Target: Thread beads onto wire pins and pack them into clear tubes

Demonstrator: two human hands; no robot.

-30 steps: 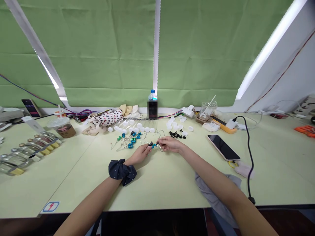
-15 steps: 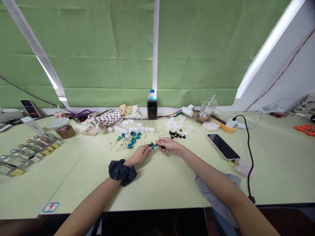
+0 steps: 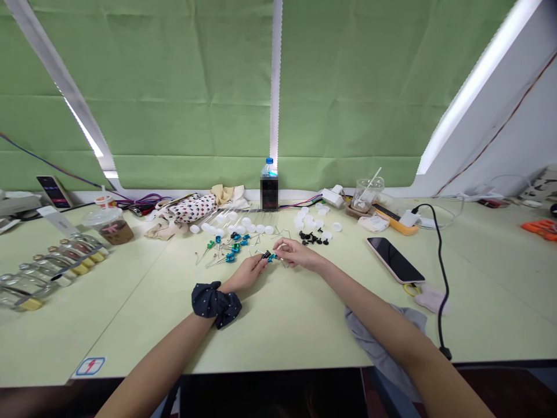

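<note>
Near the table's middle, my left hand (image 3: 249,274) pinches a small black-and-teal fitting (image 3: 270,258), whose teal end points right. My right hand (image 3: 296,254) is bent over that teal end with curled fingers, its fingertips at or against it. What the right fingertips hold is too small to make out; a thin bent metal wire shows below them. Left of my hands lies a loose group of blue and green fittings (image 3: 235,248) with metal wires. Several small black stemmed discs (image 3: 311,237) lie beyond my right hand.
White round caps (image 3: 260,229) with clear tubes, and more caps (image 3: 310,222), lie farther back. A bottle (image 3: 269,188) stands behind them. On the right are a phone (image 3: 395,259) and a black cable (image 3: 440,273); on the left, a drink cup (image 3: 114,229) and glass bottles (image 3: 52,267).
My right hand has lifted slightly and its fingers have shifted; the black piece seen under them before no longer shows. My left hand stays nearly in place with the fitting.
</note>
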